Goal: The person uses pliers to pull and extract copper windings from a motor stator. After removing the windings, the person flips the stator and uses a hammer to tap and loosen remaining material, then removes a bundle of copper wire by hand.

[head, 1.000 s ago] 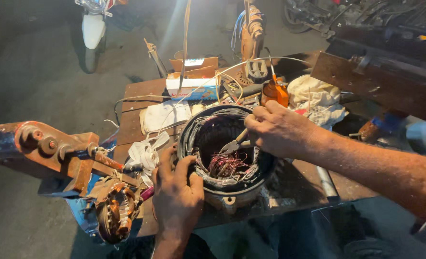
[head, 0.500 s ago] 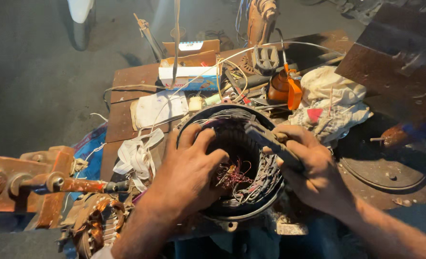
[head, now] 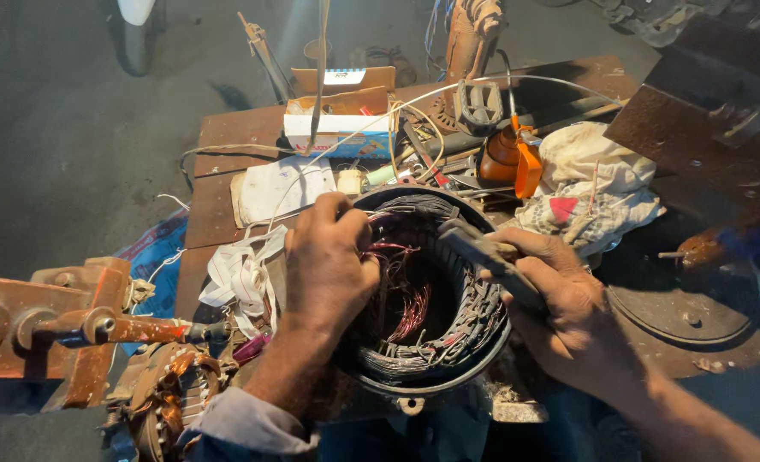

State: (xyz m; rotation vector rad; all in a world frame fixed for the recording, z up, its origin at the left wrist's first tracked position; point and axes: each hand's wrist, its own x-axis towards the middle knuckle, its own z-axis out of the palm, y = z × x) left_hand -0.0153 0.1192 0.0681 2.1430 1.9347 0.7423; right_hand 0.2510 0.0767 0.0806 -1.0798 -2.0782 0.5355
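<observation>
Fingers of the left hand (head: 329,269) curl over the stator (head: 423,299) rim (cluttered surroundings); right hand (head: 560,299) grips pliers (head: 483,252).

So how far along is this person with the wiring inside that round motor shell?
Partway, it seems. Grey coils already sit around the inside of the stator housing. In hand: the left hand grips the rim by loose reddish copper wires, and the right hand holds a dark tool over the windings. Left: those tangled wires are not yet tidied.

A cardboard box (head: 339,120) and orange bottle (head: 508,156) sit far on the bench; a rusty vise (head: 63,321) stands near left, crumpled cloth (head: 598,184) right.
</observation>
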